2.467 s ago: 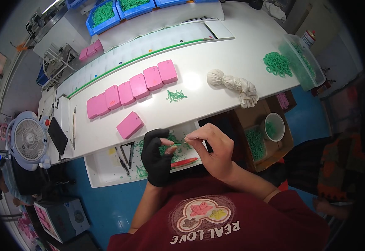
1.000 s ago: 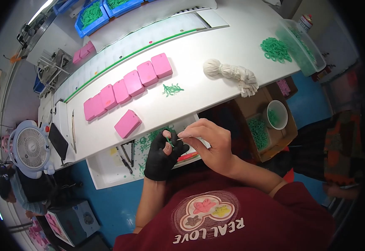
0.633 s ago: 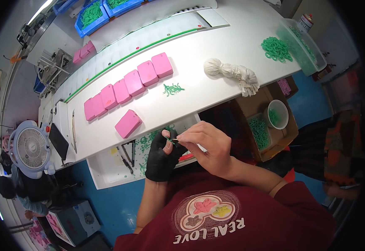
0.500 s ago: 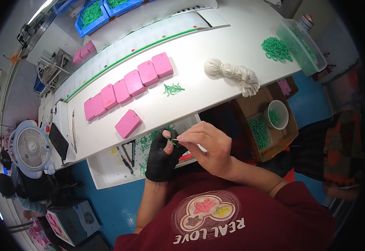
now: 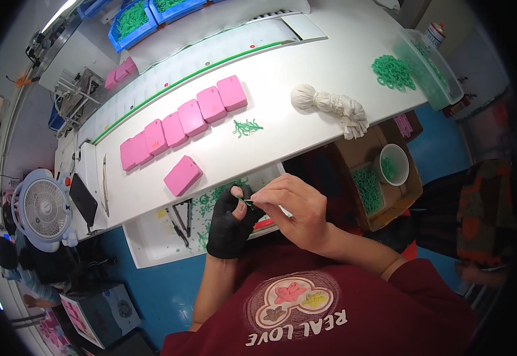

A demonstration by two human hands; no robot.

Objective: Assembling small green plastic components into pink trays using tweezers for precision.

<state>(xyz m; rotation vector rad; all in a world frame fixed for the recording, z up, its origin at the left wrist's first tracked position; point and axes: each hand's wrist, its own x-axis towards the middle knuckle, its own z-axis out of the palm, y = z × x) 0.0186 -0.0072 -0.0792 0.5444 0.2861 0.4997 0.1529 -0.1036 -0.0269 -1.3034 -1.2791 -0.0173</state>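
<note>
My left hand [image 5: 230, 224], in a black fingerless glove, is closed with a small green strip [image 5: 242, 200] pinched between thumb and fingers. Bare, my right hand [image 5: 294, 209] meets it with thumb and forefinger pinched together at the strip's end. Something thin and pale shows at those fingertips, too small to name. Both hands are over an open white drawer [image 5: 146, 254] with green scraps and dark slim tools in it. Beyond them, a single pink block [image 5: 182, 176] lies on the white table [image 5: 282, 139], near a row of several pink blocks [image 5: 192, 118].
A small heap of green strips [image 5: 248, 127] lies beside the row. Farther right are a knotted white cloth [image 5: 329, 107], a green pile [image 5: 392, 72] and a clear bin [image 5: 429, 74]. A cardboard box [image 5: 383, 219] stands below the right edge; a fan [image 5: 46, 209] is at left.
Marks on the conveyor strip behind the blocks have shifted left. My hands stay almost in place, with small finger movement at the green strip. A person at far left has moved slightly.
</note>
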